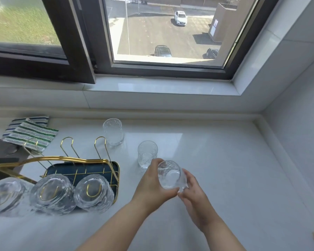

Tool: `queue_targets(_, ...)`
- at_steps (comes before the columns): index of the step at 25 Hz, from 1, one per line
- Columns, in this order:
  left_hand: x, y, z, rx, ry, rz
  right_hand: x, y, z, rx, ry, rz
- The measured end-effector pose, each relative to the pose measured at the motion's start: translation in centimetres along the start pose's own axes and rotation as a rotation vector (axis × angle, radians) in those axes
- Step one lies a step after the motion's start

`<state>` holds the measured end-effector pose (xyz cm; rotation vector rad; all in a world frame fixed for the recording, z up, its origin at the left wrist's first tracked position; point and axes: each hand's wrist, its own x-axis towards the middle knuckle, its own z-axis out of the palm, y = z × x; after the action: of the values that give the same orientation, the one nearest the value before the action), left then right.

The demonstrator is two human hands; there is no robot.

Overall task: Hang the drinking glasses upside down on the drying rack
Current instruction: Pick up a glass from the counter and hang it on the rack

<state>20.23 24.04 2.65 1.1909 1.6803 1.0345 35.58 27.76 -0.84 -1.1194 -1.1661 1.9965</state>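
Observation:
A clear textured glass sits between both my hands over the white counter, its mouth facing up towards me. My left hand wraps its left side and my right hand cups its right side and base. Two more glasses stand upright on the counter: one just behind my hands, another farther back. The gold wire drying rack with a dark tray stands at the left. Three glasses hang upside down on its near prongs. Three far prongs are bare.
A folded striped cloth lies behind the rack at the back left. The white counter stretches to the right, bounded by a tiled wall and a window sill at the back. A dark sink edge shows at far left.

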Motion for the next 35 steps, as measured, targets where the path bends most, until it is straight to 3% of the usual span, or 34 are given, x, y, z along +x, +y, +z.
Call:
queue_targets(2, -1.7, 1.6, -1.2, -0.081, 0.010, 0.040, -1.2, -1.4, 0.9, 0.352, -0.221, 0.052)
queue_targets(5, -4.2, 3.7, -3.6, -0.117, -0.010, 0.110, -2.3, -3.6, 3.8, 0.509, -0.334, 0.047)
queue_targets(9, -6.1, 5.5, -8.8, 0.159, 0.130, 0.252, -2.7, -7.6, 8.1, 0.284, -0.231, -0.132)
queue_targets(13, -4.7, 6.9, -14.7, 0.356, 0.220, 0.418, -1.5, -12.4, 14.0, -0.238, -0.057, -0.450)
queue_targets(16, -2.0, 7.1, -18.2, 0.373, 0.225, 0.411, 1.1, -14.0, 18.1, -0.552, 0.008, -0.591)
queue_targets(19, 0.9, 5.9, -20.7, 0.442, 0.114, 0.272, 4.5, -13.7, 20.7, -0.764, 0.042, -0.543)
queue_targets(24, 4.0, 2.5, -22.0, 0.613, -0.083, 0.052, 9.1, -10.5, 20.9, -0.919, -0.036, -0.374)
queue_targets(30, 5.4, 0.0, -22.4, 0.653, -0.183, 0.001, 11.9, -7.9, 20.2, -0.971, -0.114, -0.319)
queue_targets(35, 6.1, -0.5, -22.7, 0.836, -0.234, -0.017, 12.8, -6.3, 20.3, -0.958, -0.174, -0.270)
